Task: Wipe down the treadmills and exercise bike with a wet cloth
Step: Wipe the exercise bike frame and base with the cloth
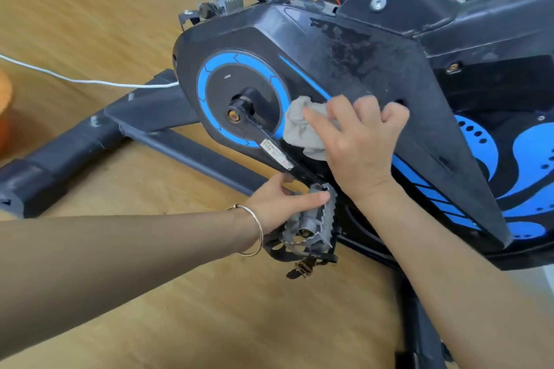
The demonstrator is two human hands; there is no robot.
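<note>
Fingers (317, 124) of right hand (359, 144) are clutching cloth (299, 132) against exercise bike (374, 69), one o'clock of left hand (275, 204) gripping pedal (311, 225).

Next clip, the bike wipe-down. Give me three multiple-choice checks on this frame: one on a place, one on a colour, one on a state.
1. Where does the right hand press the cloth?
A. on the saddle
B. on the bike's side cover, beside the crank arm
C. on a treadmill belt

2. What colour is the ring around the crank disc?
A. red
B. green
C. blue

3. What is the left hand doing?
A. gripping the pedal
B. hanging open at the side
C. holding a spray can

Key: 1 B, the cloth lies bunched against the cover. 2 C, the ring is plainly blue. 3 A, the hand clasps the pedal.
</note>
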